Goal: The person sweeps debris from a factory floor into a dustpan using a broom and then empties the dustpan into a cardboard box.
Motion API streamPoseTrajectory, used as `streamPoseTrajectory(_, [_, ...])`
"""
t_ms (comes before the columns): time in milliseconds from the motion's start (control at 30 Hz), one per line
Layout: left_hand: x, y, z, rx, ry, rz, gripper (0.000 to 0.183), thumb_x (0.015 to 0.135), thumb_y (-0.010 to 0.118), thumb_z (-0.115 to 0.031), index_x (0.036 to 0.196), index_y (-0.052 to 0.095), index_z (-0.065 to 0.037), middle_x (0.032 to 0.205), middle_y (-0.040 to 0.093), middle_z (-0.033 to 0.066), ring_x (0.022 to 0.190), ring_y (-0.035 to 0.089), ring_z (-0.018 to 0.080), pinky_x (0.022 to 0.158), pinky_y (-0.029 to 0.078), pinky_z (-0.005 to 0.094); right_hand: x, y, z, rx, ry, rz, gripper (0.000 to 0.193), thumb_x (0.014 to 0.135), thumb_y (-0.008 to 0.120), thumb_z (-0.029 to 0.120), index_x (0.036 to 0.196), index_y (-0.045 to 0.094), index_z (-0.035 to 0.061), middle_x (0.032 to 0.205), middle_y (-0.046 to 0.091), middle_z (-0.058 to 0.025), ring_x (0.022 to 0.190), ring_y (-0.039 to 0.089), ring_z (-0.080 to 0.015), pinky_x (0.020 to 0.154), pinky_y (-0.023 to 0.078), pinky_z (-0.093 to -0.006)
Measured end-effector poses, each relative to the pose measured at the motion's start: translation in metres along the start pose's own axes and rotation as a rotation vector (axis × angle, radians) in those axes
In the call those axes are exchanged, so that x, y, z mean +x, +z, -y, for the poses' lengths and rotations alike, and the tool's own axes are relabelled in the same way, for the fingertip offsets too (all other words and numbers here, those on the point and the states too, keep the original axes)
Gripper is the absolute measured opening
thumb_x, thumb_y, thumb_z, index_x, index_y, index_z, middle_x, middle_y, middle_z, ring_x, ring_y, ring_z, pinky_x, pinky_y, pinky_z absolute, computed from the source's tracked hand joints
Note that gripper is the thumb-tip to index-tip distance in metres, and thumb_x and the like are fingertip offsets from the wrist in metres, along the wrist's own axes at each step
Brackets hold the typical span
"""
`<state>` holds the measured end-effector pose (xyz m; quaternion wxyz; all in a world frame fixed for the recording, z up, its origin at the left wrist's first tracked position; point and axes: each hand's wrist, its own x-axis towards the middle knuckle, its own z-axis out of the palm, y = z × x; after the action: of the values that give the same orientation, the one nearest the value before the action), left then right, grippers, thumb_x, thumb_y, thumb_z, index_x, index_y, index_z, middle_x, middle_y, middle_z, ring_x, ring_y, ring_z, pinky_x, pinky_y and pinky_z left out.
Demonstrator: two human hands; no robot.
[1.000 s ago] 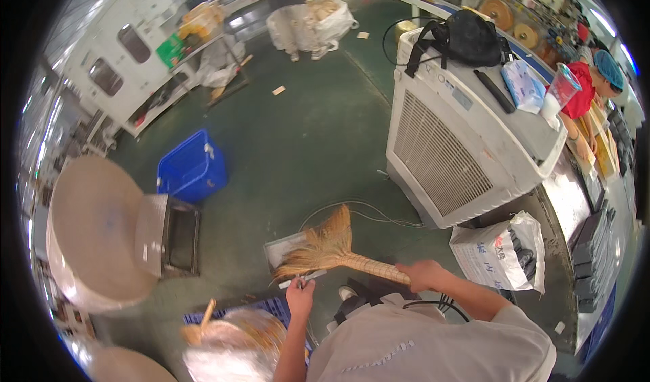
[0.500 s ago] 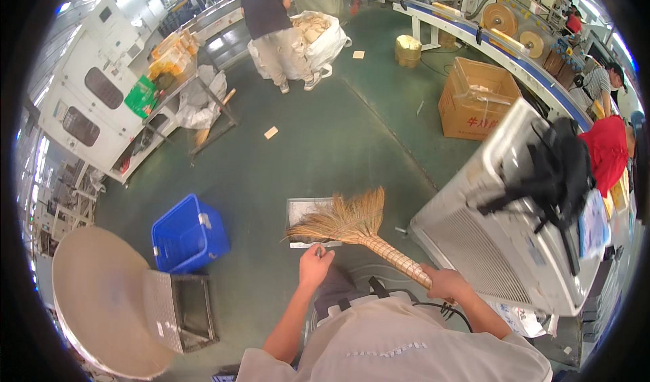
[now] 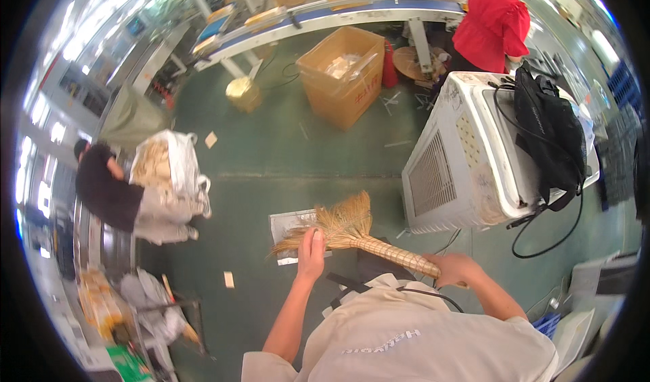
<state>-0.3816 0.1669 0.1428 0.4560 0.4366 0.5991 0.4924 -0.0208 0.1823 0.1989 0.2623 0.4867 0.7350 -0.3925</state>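
My right hand [image 3: 452,271] is wrapped round the bound handle of a straw broom [image 3: 389,252]. The broom lies slanted across in front of me, its bristles fanned out to the left over a flat, pale dustpan [image 3: 283,228]. My left hand [image 3: 311,253] is closed at the near side of the dustpan, where it holds the pan's handle. Most of that handle is hidden by the fingers. The bristles cover much of the pan, so what lies in it cannot be made out.
A white machine on the right [image 3: 433,172] carries a black bag [image 3: 552,138]. Ahead stand an open cardboard box [image 3: 342,77], a gold-coloured container [image 3: 244,94] and a conveyor [image 3: 379,3]. A person in red works beyond; another bends by a white sack [image 3: 183,159]. Flat pieces [image 3: 229,280] lie on the floor.
My view has swung to the right, with the dustpan and broom still before me. The blue bin has left the picture. My left hand has come up against the bristles.
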Motion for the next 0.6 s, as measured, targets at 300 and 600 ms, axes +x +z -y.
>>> streamPoseTrajectory(300, [0.25, -0.016, -0.105, -0.005, 0.271, 0.292, 0.03, 0.099, 0.037, -0.025, 0.081, 0.049, -0.005, 0.061, 0.038, -0.0039, 0.052, 0.034, 0.0051, 0.046, 0.027, 0.0225, 0.104, -0.094, 0.046, 0.395, 0.099, -0.257, 0.094, 0.065, 0.068, 0.025, 0.148, 0.024, 0.0207, 0.093, 0.066, -0.0224, 0.085, 0.064, -0.0387, 0.077, 0.051, -0.0445])
streamPoseTrajectory(600, [0.445, -0.033, -0.165, 0.98, 0.771, 0.919, 0.023, 0.088, 0.053, -0.027, 0.086, 0.053, -0.004, 0.07, 0.06, 0.0131, 0.065, 0.059, 0.036, 0.058, 0.047, 0.0432, 0.222, -0.223, 0.119, 0.612, 0.139, -0.607, 0.091, 0.068, 0.066, 0.021, 0.148, 0.023, 0.0179, 0.092, 0.064, -0.0249, 0.087, 0.063, -0.0391, 0.076, 0.051, -0.0449])
